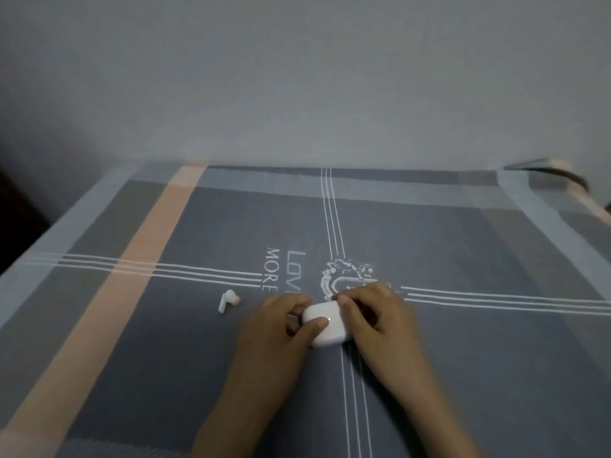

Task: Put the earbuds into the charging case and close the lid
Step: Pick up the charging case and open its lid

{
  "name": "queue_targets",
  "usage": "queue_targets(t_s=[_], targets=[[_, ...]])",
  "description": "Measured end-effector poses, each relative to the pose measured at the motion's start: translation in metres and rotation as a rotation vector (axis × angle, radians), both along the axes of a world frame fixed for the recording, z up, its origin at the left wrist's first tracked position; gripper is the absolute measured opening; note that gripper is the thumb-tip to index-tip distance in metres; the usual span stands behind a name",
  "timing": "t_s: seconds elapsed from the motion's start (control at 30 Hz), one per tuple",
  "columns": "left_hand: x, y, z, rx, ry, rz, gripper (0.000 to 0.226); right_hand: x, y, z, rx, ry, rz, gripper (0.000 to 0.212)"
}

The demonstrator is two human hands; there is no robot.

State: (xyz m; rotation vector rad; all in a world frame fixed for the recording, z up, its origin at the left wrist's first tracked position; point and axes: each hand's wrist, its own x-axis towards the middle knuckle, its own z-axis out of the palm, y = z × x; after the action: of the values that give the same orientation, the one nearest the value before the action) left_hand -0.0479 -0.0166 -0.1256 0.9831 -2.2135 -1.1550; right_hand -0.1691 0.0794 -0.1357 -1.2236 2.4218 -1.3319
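Note:
A white charging case [325, 325] lies on the grey patterned cloth near the middle, its lid down. My left hand [277, 328] grips its left end, thumb across the front. My right hand [373, 315] holds its right end, fingers curled over the top edge. One white earbud [227, 300] with a pinkish tip lies loose on the cloth, about a hand's width left of my left hand. A second earbud is not in sight.
The cloth [198, 358] has an orange stripe on the left, white lines and printed letters behind the hands. A plain wall rises behind the surface's far edge. The surface drops off at the left and far right.

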Motion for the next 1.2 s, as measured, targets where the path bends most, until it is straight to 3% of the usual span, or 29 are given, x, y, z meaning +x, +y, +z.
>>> queue_targets(t_s=[0.17,0.4,0.57,0.77,0.9,1.03,1.13,1.2], targets=[[0.0,0.001,-0.004,0.08,0.075,-0.03,0.023,-0.006,0.007,0.006,0.031,-0.067,0.074,0.006],[0.008,0.002,-0.003,0.091,0.141,-0.069,0.035,-0.011,0.014,0.015,-0.04,-0.373,0.169,0.004],[0.011,0.004,0.004,0.291,0.172,-0.111,0.053,-0.009,0.018,0.018,-0.159,-0.537,0.159,0.013],[0.011,0.006,0.009,0.532,0.25,-0.184,0.043,-0.01,0.02,0.022,-0.284,-0.775,0.126,0.028],[0.012,0.008,0.011,0.609,0.306,-0.207,0.039,-0.009,0.02,0.025,-0.316,-0.892,0.111,0.025],[0.012,0.009,0.013,0.641,0.323,-0.216,0.038,-0.006,0.017,0.029,-0.285,-0.913,0.086,0.02],[0.012,0.009,0.015,0.651,0.335,-0.222,0.038,-0.003,0.014,0.03,-0.258,-0.873,0.014,0.046],[0.012,0.009,0.015,0.662,0.347,-0.223,0.037,-0.001,0.012,0.029,-0.259,-0.847,-0.014,0.049]])
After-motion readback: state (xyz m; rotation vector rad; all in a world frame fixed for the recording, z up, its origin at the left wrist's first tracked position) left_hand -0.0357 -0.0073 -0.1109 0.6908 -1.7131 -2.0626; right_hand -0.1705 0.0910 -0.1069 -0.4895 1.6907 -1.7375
